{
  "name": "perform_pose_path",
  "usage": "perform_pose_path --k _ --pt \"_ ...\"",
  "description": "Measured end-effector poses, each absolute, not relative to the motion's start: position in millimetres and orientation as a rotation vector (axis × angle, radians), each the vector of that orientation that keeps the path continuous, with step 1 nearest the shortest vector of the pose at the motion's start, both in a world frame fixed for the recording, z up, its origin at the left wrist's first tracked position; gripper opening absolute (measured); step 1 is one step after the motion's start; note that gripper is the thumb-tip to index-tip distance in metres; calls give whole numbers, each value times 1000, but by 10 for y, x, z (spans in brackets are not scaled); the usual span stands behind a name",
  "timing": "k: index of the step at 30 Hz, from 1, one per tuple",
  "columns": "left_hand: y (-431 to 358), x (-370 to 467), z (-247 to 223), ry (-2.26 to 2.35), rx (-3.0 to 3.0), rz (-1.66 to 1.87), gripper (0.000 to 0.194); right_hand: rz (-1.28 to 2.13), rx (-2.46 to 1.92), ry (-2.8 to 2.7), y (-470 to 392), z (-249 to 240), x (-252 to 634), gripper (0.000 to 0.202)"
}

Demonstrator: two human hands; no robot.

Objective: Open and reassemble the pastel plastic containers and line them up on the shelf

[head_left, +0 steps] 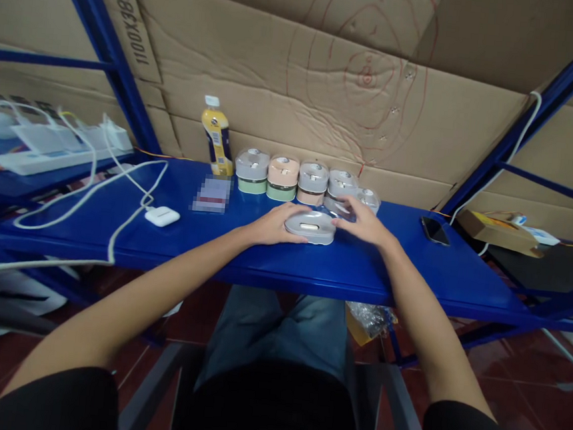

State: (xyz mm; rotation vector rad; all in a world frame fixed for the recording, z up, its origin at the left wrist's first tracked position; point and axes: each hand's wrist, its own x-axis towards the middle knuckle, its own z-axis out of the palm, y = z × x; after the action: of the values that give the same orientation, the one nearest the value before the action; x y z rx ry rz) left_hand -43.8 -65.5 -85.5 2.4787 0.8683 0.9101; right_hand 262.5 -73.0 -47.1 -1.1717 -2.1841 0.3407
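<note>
A grey oval box (pixel 316 223) with a pale slot-shaped piece in its top sits on the blue table in front of me. My left hand (pixel 276 226) is closed around its left side, thumb towards the near edge. At the box's right end is my right hand (pixel 365 222), its fingers curled on a clear plastic lid (pixel 340 208) that is tilted just behind the box. A row of similar two-tone boxes with clear lids stands behind: one grey over green (pixel 251 170), one peach over green (pixel 282 177), one grey over peach (pixel 313 181), and others partly hidden by my right hand.
A yellow drink bottle (pixel 217 139) stands at the back left beside a blurred packet (pixel 212 194). A white earbud case (pixel 162 215) and white cables (pixel 115 227) lie at the left. A phone (pixel 435 231) and an open carton (pixel 498 232) are at the right.
</note>
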Motion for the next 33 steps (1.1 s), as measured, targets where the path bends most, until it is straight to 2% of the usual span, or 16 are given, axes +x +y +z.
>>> perform_pose_path --k 3,7,14,20,26,29,33 --pt "-691 -456 -824 883 2538 797 65 431 -1356 -2145 -623 -465 2926 86" --pt "-691 -468 -785 897 2557 786 59 475 -1473 -2181 -563 -460 3091 93" --pt "-488 -827 -735 1080 2506 904 60 400 -1594 -2243 -587 -440 3073 97" --pt "-315 -1183 -843 1343 2438 866 66 384 -1572 -2321 -554 -502 3076 95" --pt "-426 -1009 -793 1162 2460 1019 62 260 -1476 -2230 -596 -437 3061 87" --pt "-554 -779 -764 989 2482 1043 69 223 -1218 -2108 -653 -391 2956 86" --pt "-638 -514 -811 968 2400 991 98 279 -943 -2170 -696 -413 2654 82"
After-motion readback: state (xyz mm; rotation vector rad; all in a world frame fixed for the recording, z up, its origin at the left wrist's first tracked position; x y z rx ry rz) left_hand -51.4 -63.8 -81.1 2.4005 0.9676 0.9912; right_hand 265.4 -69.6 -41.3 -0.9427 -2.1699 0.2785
